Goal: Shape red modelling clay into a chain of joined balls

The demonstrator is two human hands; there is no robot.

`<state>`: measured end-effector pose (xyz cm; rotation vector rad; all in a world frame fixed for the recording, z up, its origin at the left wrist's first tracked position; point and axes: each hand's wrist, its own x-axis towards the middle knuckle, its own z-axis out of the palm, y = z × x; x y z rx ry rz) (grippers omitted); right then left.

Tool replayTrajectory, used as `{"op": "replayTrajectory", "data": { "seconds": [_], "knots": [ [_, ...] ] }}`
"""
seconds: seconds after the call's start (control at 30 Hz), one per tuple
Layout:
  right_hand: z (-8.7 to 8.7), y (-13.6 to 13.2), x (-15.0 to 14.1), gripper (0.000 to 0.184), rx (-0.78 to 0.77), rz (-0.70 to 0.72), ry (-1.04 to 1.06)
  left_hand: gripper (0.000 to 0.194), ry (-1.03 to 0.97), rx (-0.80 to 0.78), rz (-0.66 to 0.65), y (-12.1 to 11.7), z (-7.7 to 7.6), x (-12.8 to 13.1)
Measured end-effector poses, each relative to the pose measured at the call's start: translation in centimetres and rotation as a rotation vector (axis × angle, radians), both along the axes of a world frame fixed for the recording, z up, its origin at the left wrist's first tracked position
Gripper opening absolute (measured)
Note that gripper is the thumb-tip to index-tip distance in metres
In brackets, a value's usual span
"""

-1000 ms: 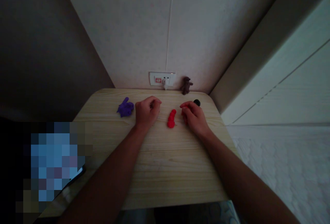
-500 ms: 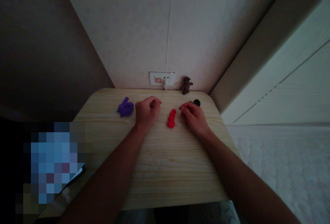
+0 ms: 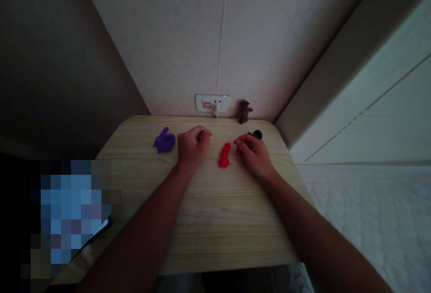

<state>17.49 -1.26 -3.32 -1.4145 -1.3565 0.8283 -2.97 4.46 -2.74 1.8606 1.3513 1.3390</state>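
Observation:
A row of red modelling-clay balls (image 3: 224,156), pressed together and growing smaller toward the wall, lies on the wooden table between my hands. My right hand (image 3: 252,153) is closed at its right, fingertips pinched on a bit of red clay (image 3: 238,149) that mostly hides under them. To the left of the row, my left hand (image 3: 193,147) is curled with thumb and fingers together; whatever it holds, if anything, is hidden. A purple clay figure (image 3: 164,141) rests just left of my left hand. Behind my right hand shows a black round piece (image 3: 257,135), partly covered.
At the table's (image 3: 222,221) back edge, a small dark brown figure (image 3: 244,112) stands against the wall. A wall socket (image 3: 207,104) with a white plug is beside it. A lit, blurred-out screen (image 3: 72,212) is at lower left. A pale cabinet (image 3: 363,104) rises on the right.
Almost nothing differs. The view has shifted very slightly, and both hands keep their places and closed shapes.

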Motion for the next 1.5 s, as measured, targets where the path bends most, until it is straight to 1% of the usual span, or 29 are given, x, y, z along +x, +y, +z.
{"op": "replayTrajectory", "data": {
  "seconds": [0.3, 0.7, 0.97, 1.5],
  "knots": [
    [0.47, -0.15, -0.20, 0.023, -0.027, -0.002, -0.014, 0.028, 0.000, 0.008, -0.003, 0.15, -0.29, -0.04],
    [0.43, -0.17, -0.11, 0.023, -0.021, 0.011, -0.032, 0.030, 0.013, 0.011, -0.003, 0.22, -0.31, -0.05],
    [0.59, -0.26, -0.22, 0.024, -0.027, 0.016, -0.026, 0.029, 0.002, -0.002, 0.001, 0.03, -0.03, 0.00],
    [0.73, -0.34, -0.39, 0.024, -0.021, 0.011, -0.075, 0.028, 0.007, 0.020, -0.007, 0.13, -0.18, 0.07]
  ]
}}
